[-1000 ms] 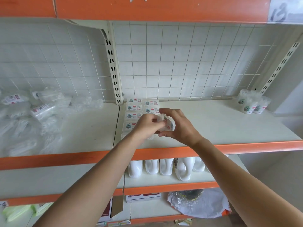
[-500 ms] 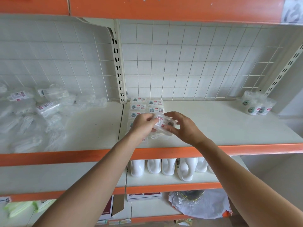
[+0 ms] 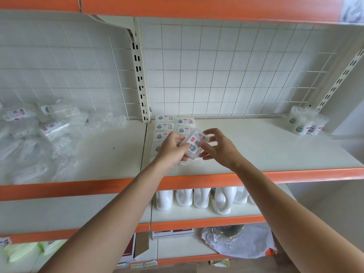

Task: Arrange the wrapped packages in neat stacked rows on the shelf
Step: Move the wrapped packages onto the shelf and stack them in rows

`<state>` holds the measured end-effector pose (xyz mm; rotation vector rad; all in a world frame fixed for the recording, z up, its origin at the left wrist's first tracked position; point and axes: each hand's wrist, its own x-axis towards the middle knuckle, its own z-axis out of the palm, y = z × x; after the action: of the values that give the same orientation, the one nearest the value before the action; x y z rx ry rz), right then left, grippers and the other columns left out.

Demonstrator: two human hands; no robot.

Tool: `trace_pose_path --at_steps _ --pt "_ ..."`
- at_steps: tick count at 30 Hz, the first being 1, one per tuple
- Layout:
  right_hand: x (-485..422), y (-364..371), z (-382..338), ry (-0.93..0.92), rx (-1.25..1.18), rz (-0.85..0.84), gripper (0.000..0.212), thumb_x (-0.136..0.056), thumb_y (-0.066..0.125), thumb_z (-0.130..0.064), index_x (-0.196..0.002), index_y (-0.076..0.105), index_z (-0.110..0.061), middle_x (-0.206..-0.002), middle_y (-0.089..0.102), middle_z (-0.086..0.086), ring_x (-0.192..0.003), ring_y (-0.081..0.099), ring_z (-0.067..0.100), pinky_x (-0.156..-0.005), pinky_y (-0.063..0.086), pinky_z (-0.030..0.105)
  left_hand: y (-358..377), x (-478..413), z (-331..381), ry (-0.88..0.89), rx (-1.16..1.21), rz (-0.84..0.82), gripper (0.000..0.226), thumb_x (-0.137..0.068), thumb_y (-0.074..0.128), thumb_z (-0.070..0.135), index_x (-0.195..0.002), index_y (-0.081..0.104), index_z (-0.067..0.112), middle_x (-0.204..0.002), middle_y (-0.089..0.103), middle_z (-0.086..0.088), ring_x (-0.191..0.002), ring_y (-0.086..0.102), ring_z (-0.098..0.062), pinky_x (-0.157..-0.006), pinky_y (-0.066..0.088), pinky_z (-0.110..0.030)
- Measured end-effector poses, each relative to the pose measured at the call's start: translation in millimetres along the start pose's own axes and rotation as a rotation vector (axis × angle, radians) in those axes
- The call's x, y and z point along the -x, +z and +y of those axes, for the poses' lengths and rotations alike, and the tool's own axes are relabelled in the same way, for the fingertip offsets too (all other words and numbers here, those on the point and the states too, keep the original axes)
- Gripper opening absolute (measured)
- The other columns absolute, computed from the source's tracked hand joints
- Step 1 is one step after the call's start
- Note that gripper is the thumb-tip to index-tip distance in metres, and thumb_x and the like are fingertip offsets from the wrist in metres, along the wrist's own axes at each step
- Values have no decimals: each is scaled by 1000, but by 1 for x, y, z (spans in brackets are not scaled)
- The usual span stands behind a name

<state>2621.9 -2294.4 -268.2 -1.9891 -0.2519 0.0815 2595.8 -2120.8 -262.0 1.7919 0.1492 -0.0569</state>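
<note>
Your left hand (image 3: 172, 149) and right hand (image 3: 219, 151) hold one clear wrapped package (image 3: 194, 143) between them, tilted, just above the white shelf (image 3: 266, 152). Your fingers pinch it at both ends. Behind it, labelled packages lie flat in two rows (image 3: 166, 126) running back to the wire grid. Loose packages (image 3: 53, 129) lie scattered at the left, and a bundle of cups (image 3: 304, 125) stands far right.

The clear package (image 3: 194, 143), white label with red and teal marks facing up, hung tilted at centre frame, pinched between left hand (image 3: 172, 148) and right hand (image 3: 218, 149), just above two rows of matching packages (image 3: 165, 126) lying flat on the shelf (image 3: 256, 150).
</note>
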Motion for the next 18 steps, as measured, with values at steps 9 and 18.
trace_pose_path --at_steps 9,18 --pt "18 -6 14 -390 528 -184 52 -81 76 -36 -128 55 -29 -134 53 -12 -123 45 12 -103 39 27 -17 5 -5 72 -201 -106 25 -100 44 15 -111 65 7 -63 60 -2 -57 60 -18 -66 55 -36" --pt "34 -3 32 -397 610 -167 45 -76 79 -32 -117 63 -26 -116 63 -9 -113 49 15 -96 42 26 -31 21 -40 410 -824 33 34 -94 46 10 -125 61 8 -126 57 -9 -124 45 -26 -103 39 -35"
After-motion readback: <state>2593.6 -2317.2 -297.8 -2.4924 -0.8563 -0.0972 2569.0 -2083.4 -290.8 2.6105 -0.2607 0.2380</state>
